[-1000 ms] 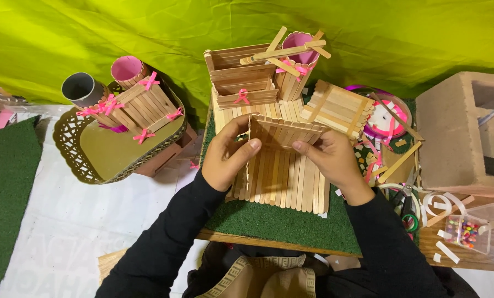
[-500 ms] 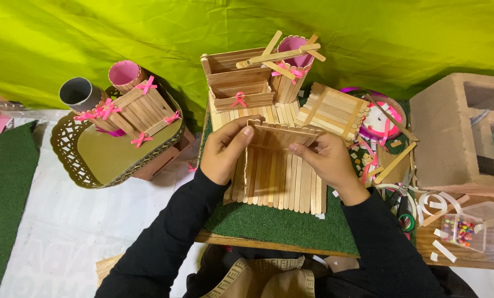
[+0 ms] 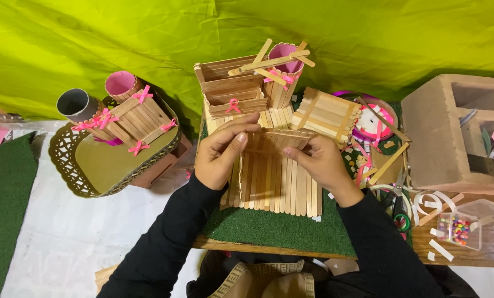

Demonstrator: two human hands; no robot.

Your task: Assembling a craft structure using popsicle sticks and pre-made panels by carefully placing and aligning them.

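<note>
Yellow-green cloth backs the surface, where your left hand (image 3: 220,157) and right hand (image 3: 323,164) each pinch an end of the upright craft-stick panel (image 3: 280,139) standing on the flat craft-stick base (image 3: 274,185) at the green mat's (image 3: 269,229) middle.

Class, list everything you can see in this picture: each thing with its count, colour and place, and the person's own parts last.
stick panel: one, tan, upright between both hands
stick base: one, tan, on green mat
green mat: one, on table
stick boxes: stacked, tan, pink bow, behind base
stick cup: one, pink inside, loose sticks across top
gold tray: one, left, holds bowed stick holder
concrete block: one, grey-brown, right
bead box: one, clear, lower right
left hand: holds panel's left end
right hand: holds panel's right end
</note>
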